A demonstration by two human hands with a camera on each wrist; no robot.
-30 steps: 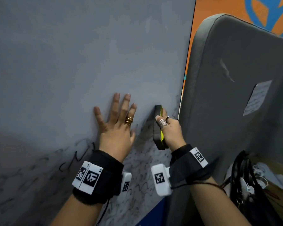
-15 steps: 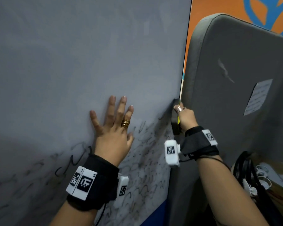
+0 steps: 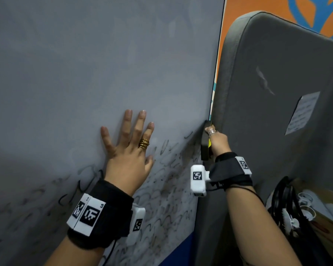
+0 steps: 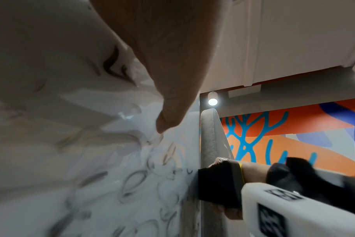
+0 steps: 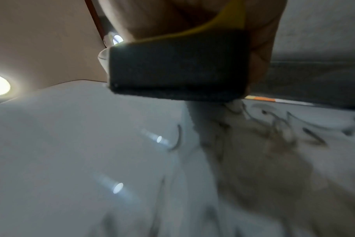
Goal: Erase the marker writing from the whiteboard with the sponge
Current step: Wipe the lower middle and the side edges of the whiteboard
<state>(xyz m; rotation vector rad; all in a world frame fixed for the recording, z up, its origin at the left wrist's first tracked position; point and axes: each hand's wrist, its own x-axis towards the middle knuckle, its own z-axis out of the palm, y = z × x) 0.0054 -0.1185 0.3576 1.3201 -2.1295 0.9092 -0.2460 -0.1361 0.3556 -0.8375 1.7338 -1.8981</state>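
Head view, whiteboard (image 3: 104,64): upper area wiped grey; black marker scribbles (image 3: 167,198) unreadable across lower part.
Padded panel (image 3: 277,112): touches board's right edge.
Left hand (image 3: 130,148): flat, fingers spread.
Right hand (image 3: 217,142): grips sponge.
Sponge (image 3: 205,144): at right edge, on board.

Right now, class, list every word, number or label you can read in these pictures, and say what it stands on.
None can be read.
Marker writing on the whiteboard: smeared loops, unreadable.
Paper sheet on the grey panel: print too small.
Wrist tags: square code patterns with tiny characters, too small.
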